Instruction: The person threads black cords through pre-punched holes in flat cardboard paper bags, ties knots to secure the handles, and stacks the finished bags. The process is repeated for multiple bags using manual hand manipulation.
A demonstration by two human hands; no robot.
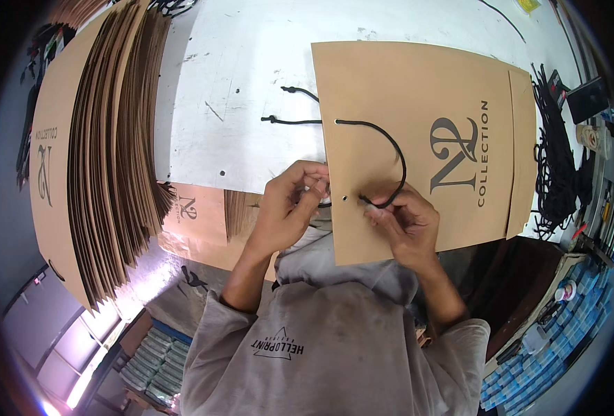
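the flat brown paper bag [418,145] lies on the white table [244,104], near edge overhanging. right hand [404,225] pinches the black cord [390,149] beside 1 hole. left hand [290,204] grips the bag's left edge, fingers curled.

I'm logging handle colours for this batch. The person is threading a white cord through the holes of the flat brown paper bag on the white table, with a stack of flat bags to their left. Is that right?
Not quite: the cord is black, not white, as the head view shows. The rest holds: both hands, left hand and right hand, work it at the holes of the flat brown paper bag on the white table, with the stack of flat bags to their left.
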